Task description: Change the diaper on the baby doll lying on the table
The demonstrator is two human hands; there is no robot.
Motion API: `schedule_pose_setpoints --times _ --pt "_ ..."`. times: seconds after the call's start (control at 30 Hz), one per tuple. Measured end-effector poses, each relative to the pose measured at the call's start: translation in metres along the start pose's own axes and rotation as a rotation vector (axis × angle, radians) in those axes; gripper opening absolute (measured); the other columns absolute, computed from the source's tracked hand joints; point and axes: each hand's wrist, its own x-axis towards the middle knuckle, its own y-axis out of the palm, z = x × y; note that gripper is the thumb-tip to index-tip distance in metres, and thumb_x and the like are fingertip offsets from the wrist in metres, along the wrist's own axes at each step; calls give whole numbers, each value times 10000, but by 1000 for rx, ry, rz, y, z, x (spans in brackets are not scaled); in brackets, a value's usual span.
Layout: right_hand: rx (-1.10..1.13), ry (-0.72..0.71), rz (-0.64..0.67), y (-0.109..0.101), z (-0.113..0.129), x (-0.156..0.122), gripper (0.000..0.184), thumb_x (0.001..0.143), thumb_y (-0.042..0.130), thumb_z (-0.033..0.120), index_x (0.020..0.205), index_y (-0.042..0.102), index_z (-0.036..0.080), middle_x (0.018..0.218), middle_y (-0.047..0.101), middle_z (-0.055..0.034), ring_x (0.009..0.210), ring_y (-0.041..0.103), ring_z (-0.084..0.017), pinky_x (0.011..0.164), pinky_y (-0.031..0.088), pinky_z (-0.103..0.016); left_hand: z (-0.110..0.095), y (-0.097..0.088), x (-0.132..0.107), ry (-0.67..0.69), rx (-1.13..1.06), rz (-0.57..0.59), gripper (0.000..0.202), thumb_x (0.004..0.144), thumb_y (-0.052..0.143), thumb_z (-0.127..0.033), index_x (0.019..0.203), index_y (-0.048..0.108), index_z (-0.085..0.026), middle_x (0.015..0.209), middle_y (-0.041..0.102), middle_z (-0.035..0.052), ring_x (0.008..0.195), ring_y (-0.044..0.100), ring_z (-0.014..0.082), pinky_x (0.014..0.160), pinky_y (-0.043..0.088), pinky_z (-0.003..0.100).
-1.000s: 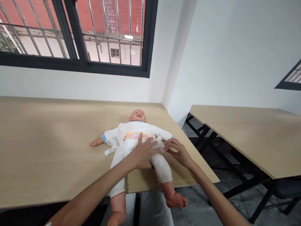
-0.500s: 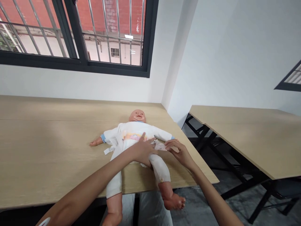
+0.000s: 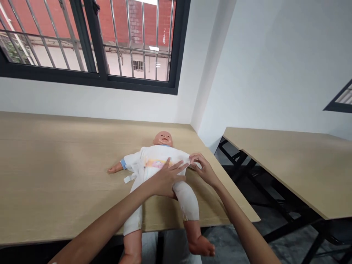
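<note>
A baby doll in white clothes lies on its back on a light wooden table, head away from me, bare feet hanging over the near edge. A diaper with a coloured front band sits on its belly. My left hand lies flat and open on the diaper, fingers spread. My right hand is at the doll's right side, its fingertips pinched on a white flap of the diaper or clothing near the waist. A loose white tie lies beside the doll's left hip.
A barred window runs along the wall behind the table. A second wooden table on black legs stands to the right, with a gap of grey floor between the two. The white wall corner is just behind the doll's head.
My right hand has moved up and in from the doll's hip to its waist and closed its fingertips on the white flap. My left hand stays pressed on the diaper.
</note>
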Motion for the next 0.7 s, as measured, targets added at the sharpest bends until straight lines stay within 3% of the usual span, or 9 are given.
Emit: schedule_pose_setpoints --times 0.1,0.17,0.27,0.47,0.7 --pt "-83 -12 -6 -4 0 -6 175 886 564 387 870 603 217 1120 508 -101 1145 488 -238 993 382 -413 0 2 0 -45 -52 -56 861 655 724 -399 1409 340 -240 1496 368 109 1312 405 302 1134 103 549" --pt "-65 -4 10 -4 0 -10 168 882 575 380 855 611 219 1137 500 -100 1168 477 -240 1014 359 -416 -2 2 0 -69 -66 -79 953 650 725 -405 1445 242 -203 1412 475 101 1228 486 275 1125 171 490" --pt "4 12 34 -2 0 -15 180 873 590 393 836 616 219 1164 495 -102 1193 462 -239 1021 356 -408 -4 0 0 -70 -33 -108 881 683 704 -391 1423 271 -188 1369 517 74 1192 500 266 1082 238 431" --pt "54 12 64 3 5 -17 179 857 617 398 813 629 225 1177 504 -93 1196 466 -229 1020 357 -400 -2 2 4 -41 35 -55 844 673 704 -414 1401 330 -207 1455 431 78 1200 471 269 944 328 383" --pt "44 30 100 3 14 -20 173 850 630 384 799 634 218 1103 537 -85 1143 506 -221 983 379 -381 -3 5 8 -67 86 7 719 652 714 -468 1260 487 -158 1287 561 125 1119 490 289 888 341 386"
